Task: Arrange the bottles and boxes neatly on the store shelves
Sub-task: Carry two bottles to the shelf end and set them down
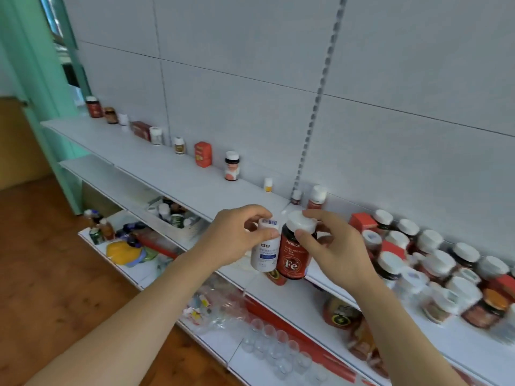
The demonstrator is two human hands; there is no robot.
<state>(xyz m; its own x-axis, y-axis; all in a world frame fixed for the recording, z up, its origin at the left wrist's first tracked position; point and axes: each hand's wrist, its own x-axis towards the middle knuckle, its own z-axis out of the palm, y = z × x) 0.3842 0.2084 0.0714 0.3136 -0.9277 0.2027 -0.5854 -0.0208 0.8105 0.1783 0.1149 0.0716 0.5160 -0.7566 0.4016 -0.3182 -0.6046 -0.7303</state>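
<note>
The left hand (237, 238) pinches the white bottle (264, 250) near its top, thumb on the near side and fingers curled over the labelled cap; the right hand (334, 246) pinches the white cap of the red bottle (294, 254), marked "Fe", between thumb and fingertips. Both bottles hang side by side, touching or nearly so, above the front edge of the upper shelf (172, 168), roughly at the frame's centre. Both appear to be rigid plastic cylinders with smooth, glossy label wraps, so they likely resist squeezing but may slip under a light grip. Weight probably depends on fill, which cannot be told here. Holding by the cap alone risks swing or a loosened lid; a grip around the body, below the shoulder, should give steadier control. The ribbed cap edge offers better friction than the label. At 3 o'clock a dense cluster of white-capped jars (434, 263) crowds the shelf. At 10 o'clock a sparse row, including an orange box (203, 154), lines the flat, matt white back panel.
</note>
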